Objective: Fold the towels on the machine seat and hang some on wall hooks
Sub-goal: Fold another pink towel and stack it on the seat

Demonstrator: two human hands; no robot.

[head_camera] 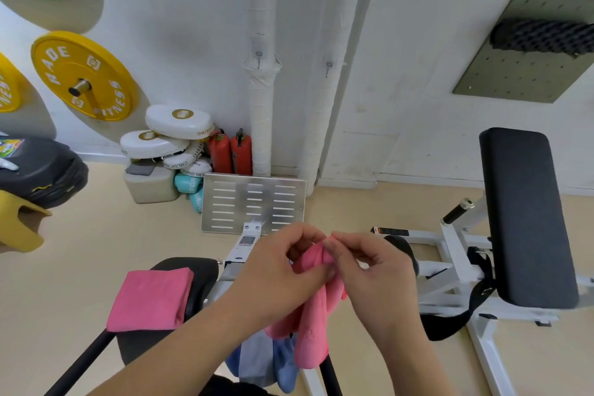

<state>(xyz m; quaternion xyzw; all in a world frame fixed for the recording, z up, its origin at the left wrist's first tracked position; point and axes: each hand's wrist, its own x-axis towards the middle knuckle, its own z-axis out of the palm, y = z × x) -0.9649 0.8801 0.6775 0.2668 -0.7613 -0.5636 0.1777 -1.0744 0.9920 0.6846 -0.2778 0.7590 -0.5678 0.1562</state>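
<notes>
Both hands hold a pink towel (316, 325) up in front of me, its length hanging down. My left hand (283, 270) grips its upper part and my right hand (373, 270) pinches its top edge. A folded pink towel (149, 297) lies on the black machine seat (199, 270) at lower left. Blue and grey towels (266, 360) hang below my arms, partly hidden. Two small hooks, one (258, 56) on the wrapped pipe and another (328, 67) to its right, sit on the white wall ahead.
A perforated metal footplate (254, 202) stands ahead by the wall. Boxing pads (173, 138) and red canisters (229, 151) are piled at the wall's foot. A padded black bench (527, 215) on a white frame is at right. Yellow weight plates (83, 77) hang at left.
</notes>
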